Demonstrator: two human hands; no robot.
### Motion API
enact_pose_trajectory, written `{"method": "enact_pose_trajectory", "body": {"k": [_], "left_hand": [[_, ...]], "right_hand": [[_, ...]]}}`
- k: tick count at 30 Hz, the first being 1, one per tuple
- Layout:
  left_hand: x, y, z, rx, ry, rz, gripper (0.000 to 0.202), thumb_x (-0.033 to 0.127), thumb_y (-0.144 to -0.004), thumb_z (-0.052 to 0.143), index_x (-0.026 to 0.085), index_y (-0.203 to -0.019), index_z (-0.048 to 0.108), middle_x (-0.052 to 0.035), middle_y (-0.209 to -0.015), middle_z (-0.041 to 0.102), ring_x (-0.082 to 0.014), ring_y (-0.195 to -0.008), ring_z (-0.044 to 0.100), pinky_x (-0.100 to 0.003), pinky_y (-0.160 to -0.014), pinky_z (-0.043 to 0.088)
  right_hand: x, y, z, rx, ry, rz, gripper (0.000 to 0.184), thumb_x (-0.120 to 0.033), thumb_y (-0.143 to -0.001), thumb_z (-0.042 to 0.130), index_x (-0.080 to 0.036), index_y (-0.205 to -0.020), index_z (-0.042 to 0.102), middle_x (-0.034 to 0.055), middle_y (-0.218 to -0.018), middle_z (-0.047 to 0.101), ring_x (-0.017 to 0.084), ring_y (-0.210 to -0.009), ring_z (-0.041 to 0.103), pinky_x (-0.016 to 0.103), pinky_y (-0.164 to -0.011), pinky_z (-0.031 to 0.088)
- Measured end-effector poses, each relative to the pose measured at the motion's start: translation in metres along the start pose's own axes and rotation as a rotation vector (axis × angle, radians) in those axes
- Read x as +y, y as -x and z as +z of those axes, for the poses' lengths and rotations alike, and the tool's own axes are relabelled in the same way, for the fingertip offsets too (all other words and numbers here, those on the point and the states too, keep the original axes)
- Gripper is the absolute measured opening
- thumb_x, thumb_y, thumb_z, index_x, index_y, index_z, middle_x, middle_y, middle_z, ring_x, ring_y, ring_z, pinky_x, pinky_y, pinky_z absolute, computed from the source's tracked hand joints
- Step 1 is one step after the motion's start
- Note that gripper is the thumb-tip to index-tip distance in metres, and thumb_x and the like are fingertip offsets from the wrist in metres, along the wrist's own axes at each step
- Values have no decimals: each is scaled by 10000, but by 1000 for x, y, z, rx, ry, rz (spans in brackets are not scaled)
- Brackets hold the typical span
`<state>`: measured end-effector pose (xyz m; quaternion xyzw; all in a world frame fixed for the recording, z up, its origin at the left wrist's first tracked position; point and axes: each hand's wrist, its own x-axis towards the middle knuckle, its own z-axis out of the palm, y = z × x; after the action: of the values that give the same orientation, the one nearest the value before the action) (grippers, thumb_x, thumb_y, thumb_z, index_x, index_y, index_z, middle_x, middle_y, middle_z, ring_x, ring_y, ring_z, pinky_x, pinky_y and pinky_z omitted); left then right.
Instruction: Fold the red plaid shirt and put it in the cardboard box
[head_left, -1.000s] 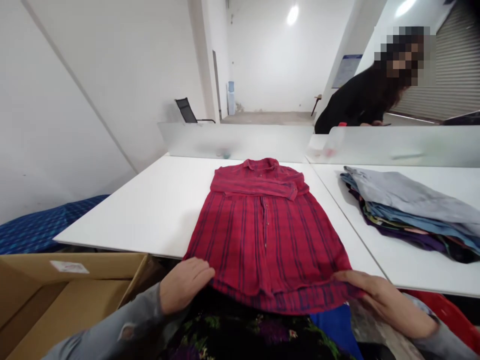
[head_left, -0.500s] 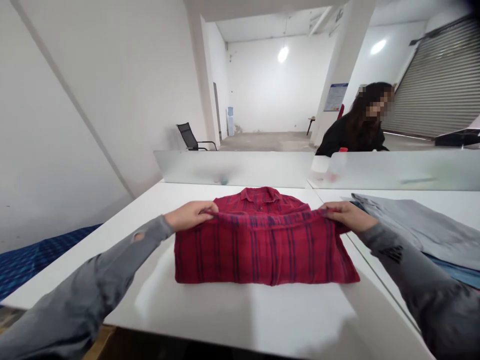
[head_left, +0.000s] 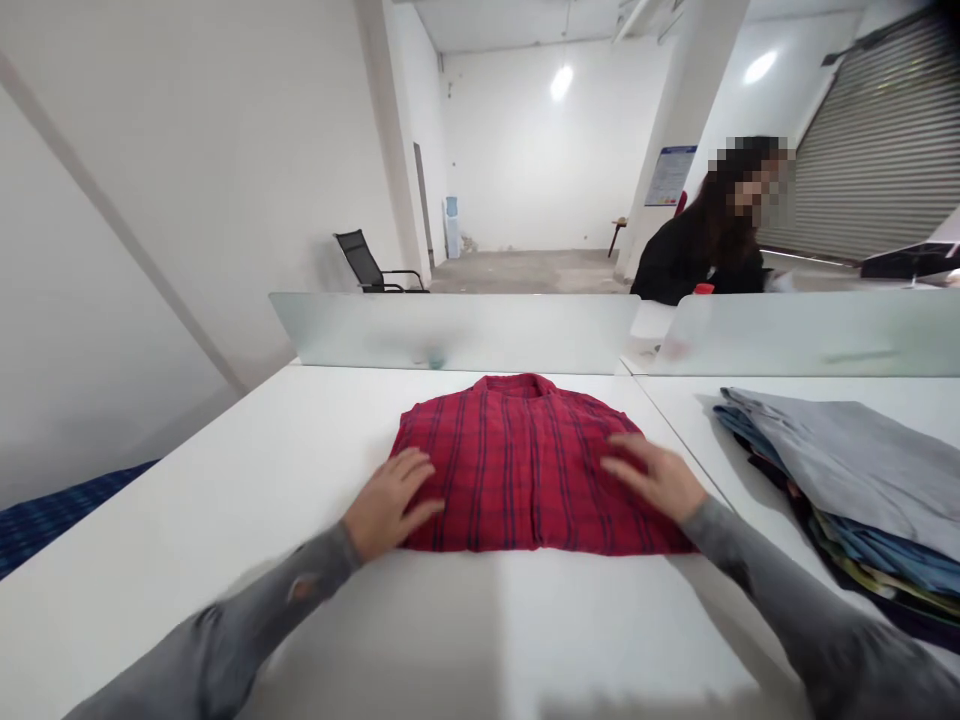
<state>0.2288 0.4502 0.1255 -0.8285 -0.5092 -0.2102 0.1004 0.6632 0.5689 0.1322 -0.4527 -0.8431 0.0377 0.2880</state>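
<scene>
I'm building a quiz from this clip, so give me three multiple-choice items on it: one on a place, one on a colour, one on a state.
1. Where is the stack of clothes?
A. right of the shirt
B. left of the shirt
C. on the chair

2. What colour is the shirt under the hands?
A. green
B. red plaid
C. white

3. How are the hands?
A. clenched on a sleeve
B. lifted clear
C. flat and open on the shirt

Answers:
1 A, the stack of clothes lies on the right-hand table.
2 B, the shirt is red plaid.
3 C, the left hand and right hand lie open on it.
</scene>
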Motion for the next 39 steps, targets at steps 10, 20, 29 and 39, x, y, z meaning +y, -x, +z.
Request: {"method": "enact_pose_trajectory", "body": {"k": [10,20,29,39], "left_hand": [[-1,24,25,-185,-340,131,621,-57,-754,295,95,-1294,561,-163,-1295,603,-225,-1205,571,-364,-978,498],[31,165,-24,-141,-235,168,770,3,-712,382,220,-1450,400,-52,-1461,461,-203,-1291,499,-309,-1011,495],[-24,63,-24,-214,-5,-610,426,414,-908,359,127,-1068,630,-142,-1053,692,-270,-970,662,-377,-851,507],[-30,8,9,-81,-20,-883,198,333,-921,397,220,-861,548,-24,-837,659,-179,-785,620,-266,-684,434]], "right_hand": [[15,60,19,-165,393,-234,598,-46,-722,450,-130,-1297,592,169,-1289,606,265,-1195,570,446,-981,491],[-29,188,-47,-367,-14,-110,552,-236,-833,514,-262,-1384,514,66,-1421,510,236,-1298,485,407,-1061,436],[7,60,-38,-115,58,608,537,-630,-778,492,-158,-859,735,117,-816,726,264,-802,681,360,-693,534],[23,22,6,176,119,585,313,-482,-722,497,-201,-763,626,65,-694,639,224,-677,576,329,-619,426]]}}
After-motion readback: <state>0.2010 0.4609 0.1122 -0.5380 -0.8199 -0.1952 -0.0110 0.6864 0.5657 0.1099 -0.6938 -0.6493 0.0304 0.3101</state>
